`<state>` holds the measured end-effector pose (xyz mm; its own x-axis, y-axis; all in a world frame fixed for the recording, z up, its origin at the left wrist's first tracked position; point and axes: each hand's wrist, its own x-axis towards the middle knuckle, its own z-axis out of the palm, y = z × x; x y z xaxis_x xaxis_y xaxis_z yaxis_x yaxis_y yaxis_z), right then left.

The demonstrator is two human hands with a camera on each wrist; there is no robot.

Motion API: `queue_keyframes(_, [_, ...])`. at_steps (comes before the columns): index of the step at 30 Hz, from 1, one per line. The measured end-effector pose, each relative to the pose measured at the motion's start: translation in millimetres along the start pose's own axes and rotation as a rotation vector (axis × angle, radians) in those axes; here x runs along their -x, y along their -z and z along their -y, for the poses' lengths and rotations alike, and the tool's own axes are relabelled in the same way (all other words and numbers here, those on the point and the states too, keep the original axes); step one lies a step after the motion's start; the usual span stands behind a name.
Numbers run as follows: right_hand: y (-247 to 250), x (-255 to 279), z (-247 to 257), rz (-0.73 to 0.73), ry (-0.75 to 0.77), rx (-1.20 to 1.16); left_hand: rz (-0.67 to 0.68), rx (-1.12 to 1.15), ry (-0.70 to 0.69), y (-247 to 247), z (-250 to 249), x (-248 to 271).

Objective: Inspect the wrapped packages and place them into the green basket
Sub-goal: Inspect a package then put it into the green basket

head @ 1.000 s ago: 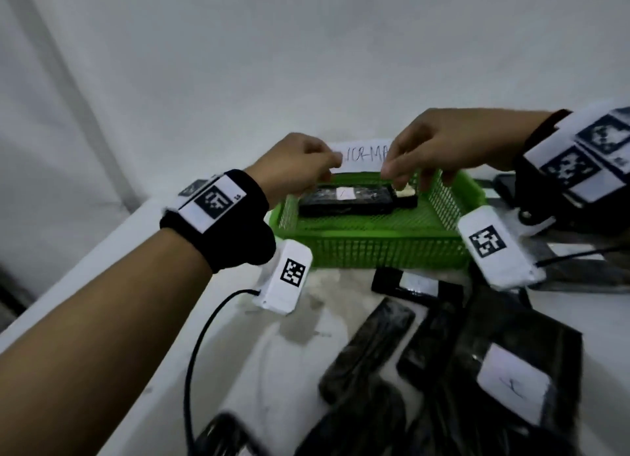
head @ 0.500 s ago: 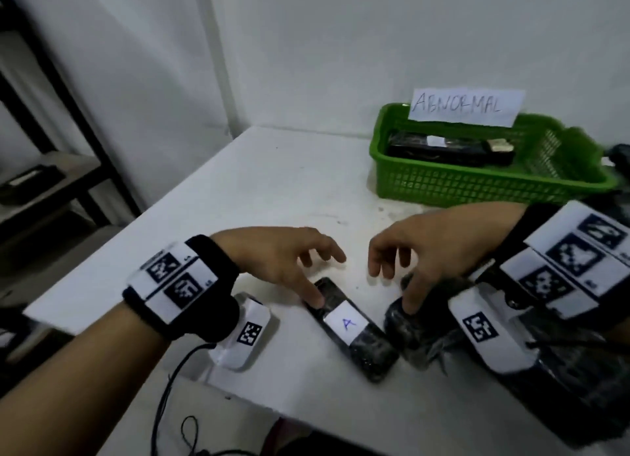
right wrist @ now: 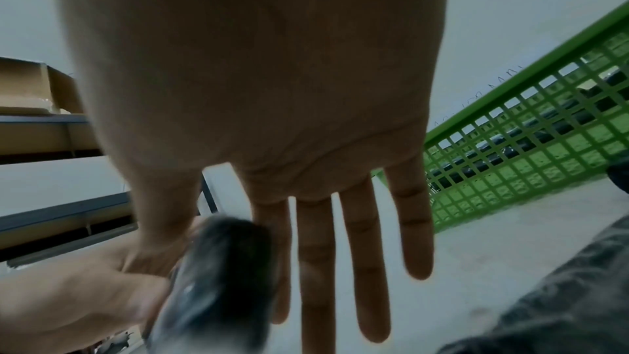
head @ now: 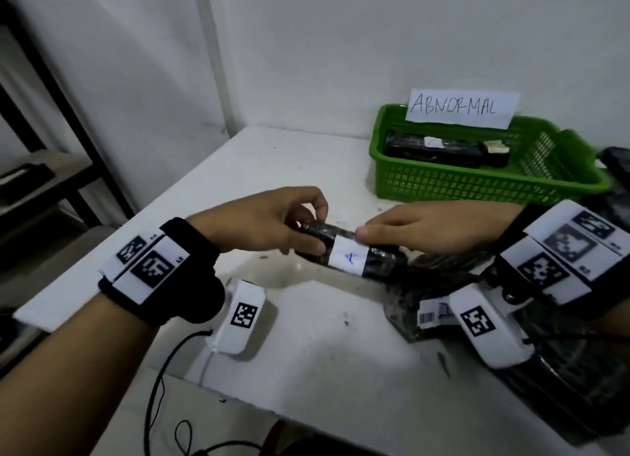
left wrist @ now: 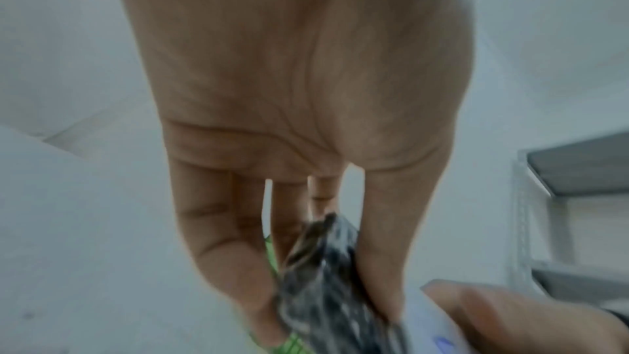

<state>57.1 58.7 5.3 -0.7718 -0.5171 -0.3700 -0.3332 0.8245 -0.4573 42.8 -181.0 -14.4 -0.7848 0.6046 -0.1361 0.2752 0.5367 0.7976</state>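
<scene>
With the left hand (head: 269, 222) and right hand (head: 422, 230) each pinching an end of the black-wrapped package (head: 347, 252) above the table's (head: 306, 353) middle, turn it slowly, then carry it to the green basket (head: 477, 183) at the far right corner.

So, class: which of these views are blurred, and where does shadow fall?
Head view: mostly sharp, soft shadow on the table under the held package. Left wrist view: package smeared by blur. Right wrist view: palm dim, basket fairly crisp.
</scene>
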Motion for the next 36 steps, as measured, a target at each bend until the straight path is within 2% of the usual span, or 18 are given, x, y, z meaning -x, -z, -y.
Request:
queue_keyframes(3, [7, 0, -2, -0.175, 0.133, -0.039, -0.198, 0.169, -0.019, 9, -3, -1])
queue_keyframes(6, [23, 3, -9, -0.429, 0.151, -0.151, -0.33, 0.272, -0.069, 14, -9, -10])
queue_keyframes(9, [39, 10, -18, -0.591, 0.156, -0.308, -0.411, 0.345, -0.142, 16, -23, -28])
queue_keyframes(16, [80, 41, -60, -0.862, 0.046, -0.621, -0.404, 0.51, -0.349, 9, -86, -99])
queue_keyframes(19, [89, 52, -75, -0.964, 0.04, -0.721, -0.355, 0.54, -0.333, 1, -110, -131])
queue_keyframes(26, [84, 65, -108, -1.107, 0.061, -0.914, -0.251, 0.669, -0.28, -32, -140, -182])
queue_keyframes(33, [78, 63, -128, -1.075, 0.086, -0.901, -0.202, 0.676, -0.292, -54, -130, -195])
queue_keyframes(36, [77, 61, -132, -1.067, 0.108, -0.865, -0.232, 0.638, -0.324, -52, -122, -197])
